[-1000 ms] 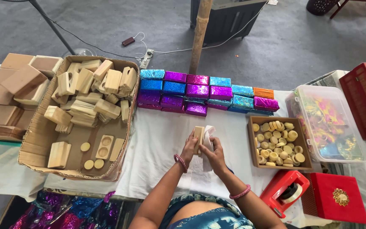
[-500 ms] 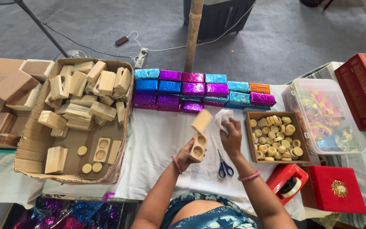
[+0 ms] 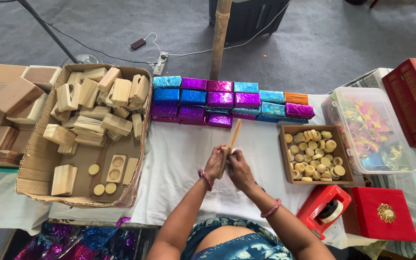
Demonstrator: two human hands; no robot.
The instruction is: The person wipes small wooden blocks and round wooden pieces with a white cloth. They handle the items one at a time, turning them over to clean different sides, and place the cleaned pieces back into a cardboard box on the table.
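White cloth: wooden piece between both grips.

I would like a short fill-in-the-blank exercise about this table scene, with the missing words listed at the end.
1. Both hands hold a thin ____ piece upright.
2. The tape dispenser is ____ in colour.
3. The small tray of round discs lies to the person's ____.
4. The shiny wrapped blocks lie in rows on a ____ cloth.

Missing words: wooden; red; right; white
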